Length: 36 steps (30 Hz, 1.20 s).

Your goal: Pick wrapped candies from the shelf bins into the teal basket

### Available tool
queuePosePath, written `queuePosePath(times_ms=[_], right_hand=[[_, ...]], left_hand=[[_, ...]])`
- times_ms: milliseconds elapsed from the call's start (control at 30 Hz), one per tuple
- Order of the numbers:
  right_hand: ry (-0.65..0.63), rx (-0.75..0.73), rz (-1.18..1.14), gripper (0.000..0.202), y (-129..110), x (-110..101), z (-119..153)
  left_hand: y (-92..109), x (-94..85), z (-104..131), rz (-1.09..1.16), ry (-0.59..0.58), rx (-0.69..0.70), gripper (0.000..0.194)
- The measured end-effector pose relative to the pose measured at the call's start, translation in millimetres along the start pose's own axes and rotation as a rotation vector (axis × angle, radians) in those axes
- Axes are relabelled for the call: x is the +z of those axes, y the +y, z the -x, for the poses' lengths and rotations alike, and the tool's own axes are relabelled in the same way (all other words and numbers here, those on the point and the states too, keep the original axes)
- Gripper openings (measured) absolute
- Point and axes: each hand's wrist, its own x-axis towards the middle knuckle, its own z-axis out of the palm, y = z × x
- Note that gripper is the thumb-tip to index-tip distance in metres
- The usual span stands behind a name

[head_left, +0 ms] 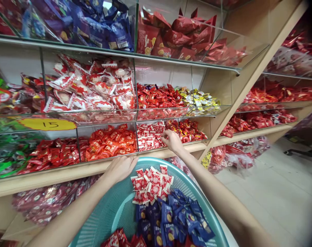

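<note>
My left hand (122, 168) is closed over the far left rim of a teal plastic basket (106, 202), up against the wooden shelf edge; its fingertips are partly hidden. At the front of a low bin, my right hand (172, 140) has its fingers curled into a pinch, and whatever they hold is too small to make out. Small red-and-white wrapped candies (149, 134) fill that bin. Inside the basket lies a heap of similar red-and-white candies (153, 183), with blue packets (171, 218) nearer me and red packets (117, 238) at the bottom.
Clear dividers split the shelves into bins of orange-red candies (111, 142), dark red candies (193, 130) and larger red-and-white packets (91, 85). A yellow price tag (47, 124) reads 15. Plastic bags (230, 157) lie under the wooden ledge (55, 176), beside the tiled floor (274, 188).
</note>
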Motion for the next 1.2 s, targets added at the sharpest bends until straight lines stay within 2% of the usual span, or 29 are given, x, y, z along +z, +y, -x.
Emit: queuePosePath(times_ms=[167, 267, 367, 567, 733, 900, 1200], right_hand=[[-0.049, 0.026, 0.098, 0.015, 0, 25, -18], [-0.019, 0.021, 0.104, 0.02, 4, 32, -18], [0.012, 0.018, 0.102, 0.021, 8, 33, -16], [-0.015, 0.056, 0.091, 0.022, 8, 32, -15], [0.017, 0.073, 0.078, 0.016, 8, 33, -13], [0.078, 0.051, 0.064, 0.014, 11, 37, -11], [0.212, 0.041, -0.03, 0.02, 13, 39, -9]], left_hand=[[0, -1.0, 0, -0.003, -0.001, -0.005, 0.059], [1, -2.1, 0, 0.006, -0.024, -0.017, 0.06], [2, -3.3, -1, 0.018, -0.048, -0.034, 0.059], [2, -4.2, -1, 0.022, -0.057, -0.041, 0.06], [2, -3.5, -1, 0.037, -0.051, -0.043, 0.057], [2, -3.5, 0, 0.012, -0.024, -0.006, 0.058], [3, -5.3, -1, 0.007, -0.048, -0.033, 0.059]])
